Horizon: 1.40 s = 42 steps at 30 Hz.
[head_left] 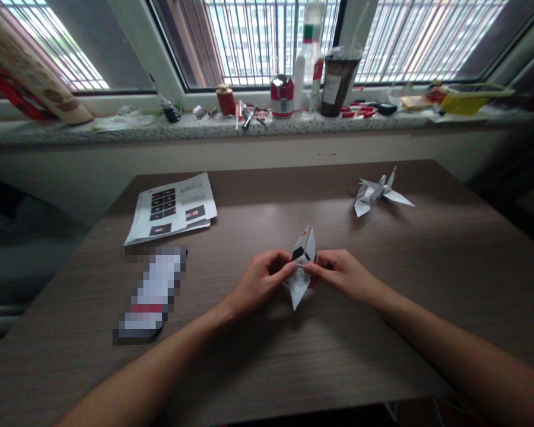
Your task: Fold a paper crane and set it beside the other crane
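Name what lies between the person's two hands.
In the head view, a folded paper lies between the left hand and right hand, held by both.

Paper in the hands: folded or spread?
Folded: the paper tapers to points at top and bottom, with angled flaps, held between left hand and right hand.
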{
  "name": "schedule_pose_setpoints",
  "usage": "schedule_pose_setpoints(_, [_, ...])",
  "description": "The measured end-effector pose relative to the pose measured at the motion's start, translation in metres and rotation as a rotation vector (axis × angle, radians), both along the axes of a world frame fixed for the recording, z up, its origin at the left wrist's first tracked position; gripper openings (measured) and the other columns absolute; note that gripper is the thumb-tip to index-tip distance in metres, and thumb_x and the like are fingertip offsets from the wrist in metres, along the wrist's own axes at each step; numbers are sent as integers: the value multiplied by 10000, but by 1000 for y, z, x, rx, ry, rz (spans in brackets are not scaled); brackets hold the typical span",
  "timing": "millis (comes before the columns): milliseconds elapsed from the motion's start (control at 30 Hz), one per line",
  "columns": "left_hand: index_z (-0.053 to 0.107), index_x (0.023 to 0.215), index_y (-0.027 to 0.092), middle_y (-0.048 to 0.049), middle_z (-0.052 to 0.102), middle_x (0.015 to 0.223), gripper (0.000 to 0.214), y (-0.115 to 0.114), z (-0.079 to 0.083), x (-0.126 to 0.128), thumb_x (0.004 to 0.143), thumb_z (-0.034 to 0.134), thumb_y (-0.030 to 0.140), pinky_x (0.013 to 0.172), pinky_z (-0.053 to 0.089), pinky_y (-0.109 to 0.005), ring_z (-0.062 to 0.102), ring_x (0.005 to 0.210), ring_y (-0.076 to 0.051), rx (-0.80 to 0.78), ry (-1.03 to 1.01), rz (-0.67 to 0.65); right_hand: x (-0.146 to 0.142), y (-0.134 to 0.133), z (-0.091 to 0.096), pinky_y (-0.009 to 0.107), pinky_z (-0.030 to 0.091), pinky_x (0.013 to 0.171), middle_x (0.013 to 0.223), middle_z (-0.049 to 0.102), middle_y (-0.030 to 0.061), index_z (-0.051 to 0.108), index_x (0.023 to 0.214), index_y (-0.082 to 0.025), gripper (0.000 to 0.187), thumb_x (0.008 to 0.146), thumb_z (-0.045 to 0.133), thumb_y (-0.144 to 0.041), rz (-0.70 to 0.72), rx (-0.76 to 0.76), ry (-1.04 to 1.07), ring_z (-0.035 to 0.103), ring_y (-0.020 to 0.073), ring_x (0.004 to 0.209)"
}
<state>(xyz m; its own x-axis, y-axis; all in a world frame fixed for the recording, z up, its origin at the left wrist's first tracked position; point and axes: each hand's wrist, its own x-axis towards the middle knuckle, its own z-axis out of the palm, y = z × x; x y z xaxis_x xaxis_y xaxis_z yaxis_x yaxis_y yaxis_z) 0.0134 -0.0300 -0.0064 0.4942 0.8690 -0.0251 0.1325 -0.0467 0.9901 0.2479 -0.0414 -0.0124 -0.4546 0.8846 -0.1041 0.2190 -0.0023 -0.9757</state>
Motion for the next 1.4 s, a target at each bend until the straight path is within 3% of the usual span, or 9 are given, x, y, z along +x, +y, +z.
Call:
schedule_pose_setpoints(333, [681, 930, 137, -34, 684, 868, 283, 0, -5, 1, 951, 704, 418, 726, 488, -261, 623, 788, -163, -12, -5, 17, -9, 1, -3, 285, 523, 672, 844, 745, 50, 760, 902, -170, 402, 935, 682, -563, -30, -18, 29, 668, 181, 751])
schedule_pose_setpoints(733, [660, 893, 138, -19, 655, 823, 290, 0, -3, 2, 952, 698, 420, 684, 477, -249, 601, 739, -145, -37, -30, -10, -4, 2, -6, 259, 514, 596, 751, 740, 39, 758, 817, -172, 351, 923, 722, -505, -29, -52, 6, 671, 152, 661])
schedule_pose_setpoints(1133, [664, 894, 141, -20, 657, 826, 290, -1, -4, 0, 960, 689, 423, 687, 475, -250, 600, 738, -145, -17, -10, -4, 2, 1, -8, 279, 541, 620, 749, 765, 54, 719, 783, -179, 439, 947, 665, -582, 23, -30, -23, 718, 182, 676])
schedule_pose_setpoints(1400, [675, 907, 140, -28, 668, 833, 303, 1, -3, -1, 952, 693, 440, 700, 480, -256, 607, 756, -155, -20, -2, 5, -3, 1, -7, 290, 577, 689, 828, 758, 43, 738, 861, -181, 386, 935, 688, -556, -44, -52, 27, 722, 179, 752])
